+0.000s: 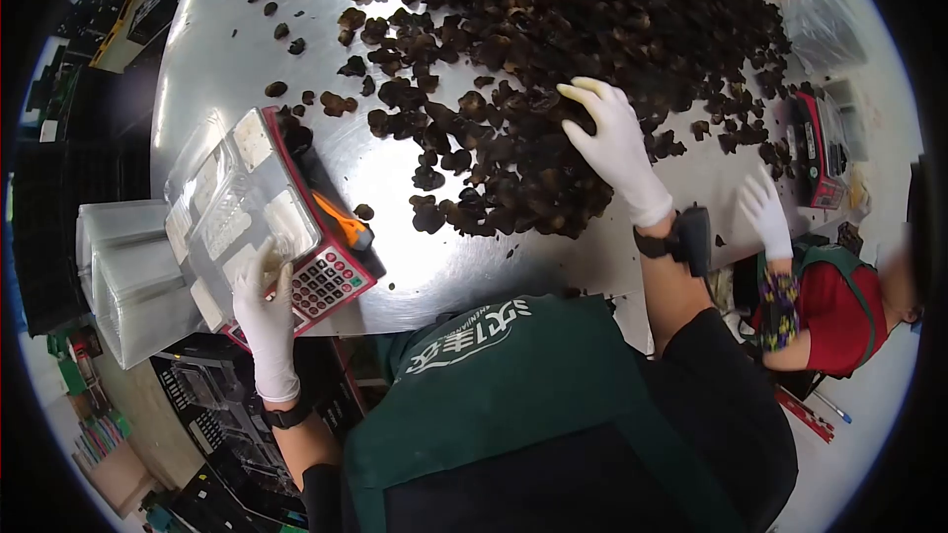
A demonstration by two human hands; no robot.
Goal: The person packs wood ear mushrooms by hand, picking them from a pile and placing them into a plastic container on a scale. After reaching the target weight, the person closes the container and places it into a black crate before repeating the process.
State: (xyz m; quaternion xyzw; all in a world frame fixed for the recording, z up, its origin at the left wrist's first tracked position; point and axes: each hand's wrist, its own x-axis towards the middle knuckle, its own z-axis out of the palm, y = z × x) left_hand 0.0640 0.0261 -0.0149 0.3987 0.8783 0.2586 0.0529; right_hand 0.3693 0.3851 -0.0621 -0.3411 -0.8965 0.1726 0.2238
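Note:
My left hand (265, 326), in a white glove, is at the near edge of a clear plastic box (222, 222), thumb and fingers closed at its rim. The box lies on a red scale (331, 286) with a keypad. My right hand (614, 143), gloved too, is over a pile of dark brown wood ear mushrooms (543, 168), thumb and forefinger spread with nothing between them. An orange-and-black box cutter (344, 225) lies beside the scale.
Mushrooms spread across the metal table (395, 281). Stacked clear plastic boxes (133, 281) stand left of the scale. On the right, a co-worker's gloved hand (765, 212) is near the table edge, with another red scale (818, 148) and a plastic bag (822, 28) beyond.

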